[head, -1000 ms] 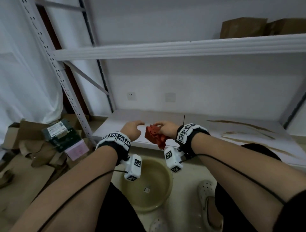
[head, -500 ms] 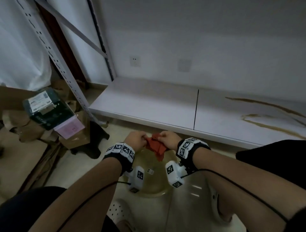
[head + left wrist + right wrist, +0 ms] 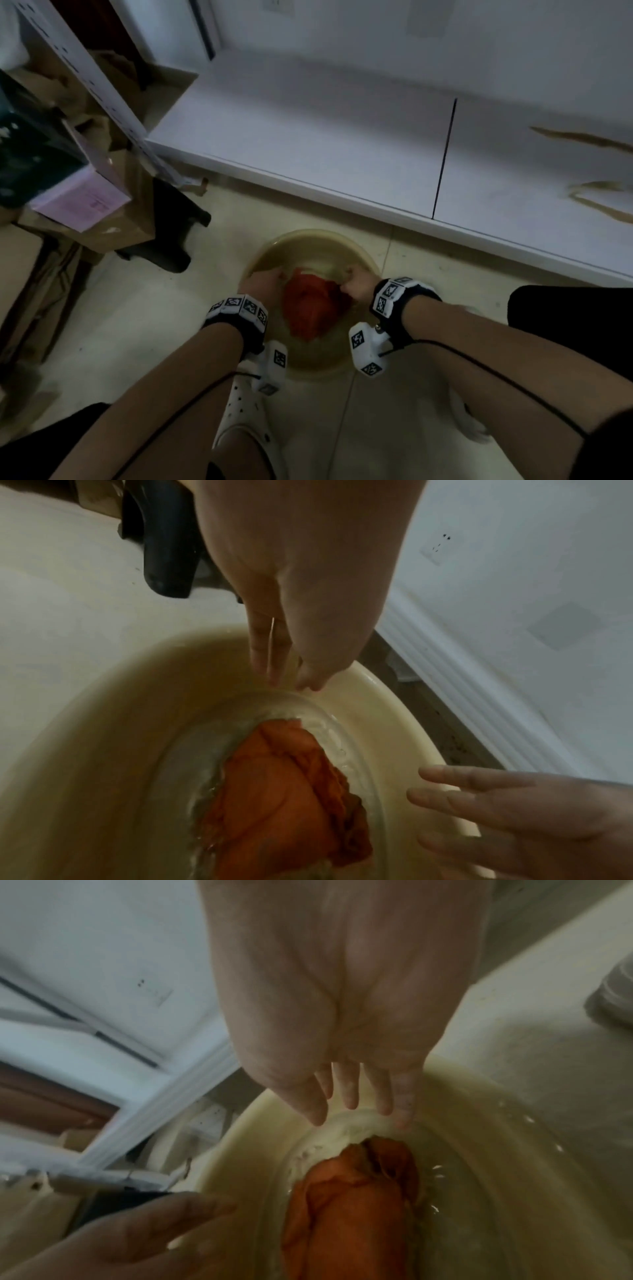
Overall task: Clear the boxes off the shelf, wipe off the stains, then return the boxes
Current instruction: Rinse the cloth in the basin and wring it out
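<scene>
A red cloth [image 3: 315, 305] lies soaking in the water of a yellowish basin [image 3: 308, 234] on the floor, in front of the low white shelf board [image 3: 308, 137]. My left hand [image 3: 263, 279] hovers over the basin's left side and my right hand [image 3: 354, 282] over its right side. In the left wrist view my left hand [image 3: 284, 669] has straight fingers just above the water, apart from the cloth [image 3: 284, 799]. In the right wrist view my right hand [image 3: 352, 1096] is also spread, and the cloth [image 3: 349, 1204] floats free. Brown stains [image 3: 582, 140] streak the shelf's right half.
Cardboard boxes [image 3: 113, 219] and flattened cardboard are piled on the floor at the left, beside the shelf's perforated upright [image 3: 102, 85]. A black object [image 3: 171, 233] stands between them and the basin. My white shoe [image 3: 239, 407] is just in front of the basin.
Both hands carried the red cloth down from the shelf edge into the basin's water and let go of it. The head view has tilted down toward the floor.
</scene>
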`<action>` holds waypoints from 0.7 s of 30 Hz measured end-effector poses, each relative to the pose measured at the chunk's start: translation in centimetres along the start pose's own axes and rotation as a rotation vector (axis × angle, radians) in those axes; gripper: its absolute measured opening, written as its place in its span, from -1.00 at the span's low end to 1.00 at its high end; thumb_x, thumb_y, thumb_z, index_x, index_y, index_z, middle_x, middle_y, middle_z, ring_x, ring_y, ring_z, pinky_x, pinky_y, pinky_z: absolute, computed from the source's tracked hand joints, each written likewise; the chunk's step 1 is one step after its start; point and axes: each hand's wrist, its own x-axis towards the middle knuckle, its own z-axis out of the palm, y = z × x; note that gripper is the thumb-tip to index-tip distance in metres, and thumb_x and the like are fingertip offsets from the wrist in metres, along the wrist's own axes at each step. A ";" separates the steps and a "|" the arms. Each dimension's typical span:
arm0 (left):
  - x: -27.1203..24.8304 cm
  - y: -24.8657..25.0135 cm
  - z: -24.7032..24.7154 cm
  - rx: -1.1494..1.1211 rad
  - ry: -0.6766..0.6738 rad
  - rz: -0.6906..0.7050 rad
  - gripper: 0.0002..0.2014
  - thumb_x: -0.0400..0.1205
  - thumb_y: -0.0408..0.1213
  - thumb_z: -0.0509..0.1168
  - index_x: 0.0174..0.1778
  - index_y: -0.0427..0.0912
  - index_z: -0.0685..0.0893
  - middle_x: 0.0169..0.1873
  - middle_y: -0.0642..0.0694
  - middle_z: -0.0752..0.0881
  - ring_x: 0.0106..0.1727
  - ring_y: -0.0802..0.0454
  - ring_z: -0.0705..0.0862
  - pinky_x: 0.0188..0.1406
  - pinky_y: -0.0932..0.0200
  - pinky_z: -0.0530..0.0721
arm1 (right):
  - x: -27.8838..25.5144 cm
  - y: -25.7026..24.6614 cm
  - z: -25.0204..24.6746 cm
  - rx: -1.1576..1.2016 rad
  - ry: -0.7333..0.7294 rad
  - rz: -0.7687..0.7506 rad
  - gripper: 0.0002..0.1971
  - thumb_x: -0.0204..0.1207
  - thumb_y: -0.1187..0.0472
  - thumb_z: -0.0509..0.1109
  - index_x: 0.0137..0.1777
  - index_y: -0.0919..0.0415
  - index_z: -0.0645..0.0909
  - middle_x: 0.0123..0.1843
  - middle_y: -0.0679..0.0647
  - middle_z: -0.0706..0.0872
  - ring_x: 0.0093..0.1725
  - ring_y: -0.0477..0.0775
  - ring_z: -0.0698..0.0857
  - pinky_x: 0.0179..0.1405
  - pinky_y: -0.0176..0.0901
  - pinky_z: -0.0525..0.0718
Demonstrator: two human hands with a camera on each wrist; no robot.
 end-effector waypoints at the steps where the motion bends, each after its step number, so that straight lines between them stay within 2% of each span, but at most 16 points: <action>1: 0.7 -0.2 0.7 0.001 -0.023 0.000 -0.65 0.73 -0.28 0.09 0.43 -0.17 0.50 0.31 -0.20 0.63 0.28 -0.18 0.63 0.27 0.02 0.58 | 0.4 0.2 0.2 -0.060 -0.009 -0.007 -0.57 0.63 0.32 0.20 0.50 0.36 0.37 0.45 0.28 0.51 0.43 0.26 0.50 0.35 -0.08 0.47; 3: 1.9 -0.5 2.1 -0.012 -0.047 0.012 -0.63 0.69 -0.34 0.11 0.44 -0.14 0.49 0.30 -0.19 0.65 0.22 -0.16 0.67 0.17 0.06 0.63 | 1.2 0.5 0.8 -0.163 -0.015 -0.028 -0.62 0.64 0.35 0.17 0.44 0.35 0.46 0.42 0.26 0.55 0.37 0.23 0.55 0.28 -0.12 0.51; 4: 2.5 -0.6 2.7 -0.030 -0.049 0.030 -0.59 0.67 -0.37 0.12 0.46 -0.11 0.47 0.36 -0.17 0.60 0.25 -0.14 0.65 0.22 0.07 0.62 | 1.7 0.7 1.0 -0.185 -0.024 -0.036 -0.62 0.62 0.39 0.16 0.43 0.30 0.49 0.44 0.23 0.54 0.37 0.21 0.55 0.28 -0.14 0.51; 7: 3.6 -0.9 4.4 -0.016 -0.064 0.112 -0.49 0.64 -0.43 0.13 0.54 -0.06 0.41 0.63 -0.03 0.22 0.51 -0.10 0.43 0.51 0.08 0.42 | 3.0 1.6 1.8 -0.226 -0.115 -0.086 -0.49 0.55 0.56 0.12 0.43 0.18 0.51 0.57 0.15 0.37 0.48 0.18 0.44 0.36 -0.22 0.42; 9: 4.1 -0.9 5.3 0.029 -0.105 0.164 -0.50 0.68 -0.36 0.13 0.57 0.00 0.36 0.67 0.00 0.07 0.59 -0.10 0.32 0.57 0.09 0.33 | 3.8 1.8 2.2 -0.269 -0.201 -0.115 -0.44 0.54 0.59 0.10 0.46 0.13 0.50 0.60 0.12 0.33 0.53 0.16 0.38 0.45 -0.22 0.36; 11: 4.5 -0.9 6.3 0.078 -0.163 0.193 -0.48 0.70 -0.31 0.12 0.61 0.04 0.27 0.68 -0.02 -0.01 0.65 -0.11 0.18 0.61 0.06 0.24 | 4.8 2.0 3.0 -0.287 -0.248 -0.130 -0.44 0.56 0.55 0.11 0.52 0.13 0.43 0.62 0.10 0.27 0.59 0.13 0.28 0.54 -0.24 0.20; 13: 4.6 -0.7 7.4 0.185 -0.247 0.208 -0.46 0.73 -0.27 0.09 0.65 0.00 0.15 0.68 -0.07 -0.10 0.68 -0.16 0.01 0.65 0.03 0.12 | 5.6 2.5 4.0 -0.308 -0.313 -0.102 -0.48 0.63 0.43 0.13 0.59 0.16 0.31 0.66 0.13 0.16 0.65 0.16 0.17 0.59 -0.20 0.09; 15: 4.9 -0.5 8.0 0.264 -0.333 0.199 -0.43 0.74 -0.23 0.09 0.67 -0.01 0.07 0.67 -0.11 -0.17 0.68 -0.20 -0.06 0.66 0.01 0.05 | 6.2 3.1 4.4 -0.337 -0.351 -0.113 -0.50 0.68 0.31 0.15 0.62 0.22 0.23 0.66 0.17 0.15 0.65 0.19 0.15 0.60 -0.18 0.07; 16: 5.3 -0.4 7.9 0.245 -0.342 0.193 -0.42 0.73 -0.23 0.10 0.67 0.01 0.07 0.67 -0.11 -0.18 0.68 -0.21 -0.04 0.66 0.00 0.07 | 6.5 3.2 4.4 -0.320 -0.370 -0.127 -0.52 0.68 0.31 0.16 0.59 0.26 0.28 0.64 0.19 0.23 0.62 0.19 0.22 0.57 -0.19 0.12; 17: 5.7 -0.4 7.7 0.186 -0.310 0.200 -0.41 0.71 -0.24 0.13 0.67 0.02 0.10 0.68 -0.10 -0.16 0.68 -0.20 0.02 0.65 0.01 0.12 | 6.6 3.1 4.1 -0.254 -0.374 -0.140 -0.56 0.66 0.33 0.17 0.55 0.29 0.37 0.58 0.20 0.34 0.55 0.19 0.34 0.52 -0.20 0.23; 18: 6.1 -0.5 7.2 0.098 -0.238 0.194 -0.40 0.69 -0.27 0.16 0.66 0.02 0.14 0.68 -0.09 -0.12 0.66 -0.19 0.09 0.63 0.02 0.19 | 7.0 3.3 3.8 -0.142 -0.316 -0.135 -0.59 0.65 0.37 0.17 0.49 0.28 0.45 0.51 0.17 0.45 0.47 0.20 0.45 0.47 -0.16 0.35; 20: 6.7 -0.8 6.3 -0.102 -0.052 0.068 -0.39 0.65 -0.35 0.19 0.63 0.00 0.21 0.67 -0.10 0.01 0.61 -0.18 0.25 0.57 0.03 0.32 | 7.8 3.5 3.2 0.057 -0.103 -0.041 -0.64 0.65 0.38 0.15 0.39 0.28 0.56 0.40 0.18 0.58 0.38 0.22 0.56 0.39 -0.10 0.49; 21: 6.8 -1.0 6.2 -0.165 -0.005 -0.022 -0.40 0.64 -0.35 0.19 0.62 -0.01 0.22 0.65 -0.13 0.07 0.58 -0.20 0.31 0.54 0.02 0.36 | 8.0 3.6 3.0 0.086 -0.057 0.010 -0.66 0.66 0.36 0.14 0.37 0.30 0.57 0.39 0.22 0.60 0.37 0.24 0.57 0.36 -0.09 0.50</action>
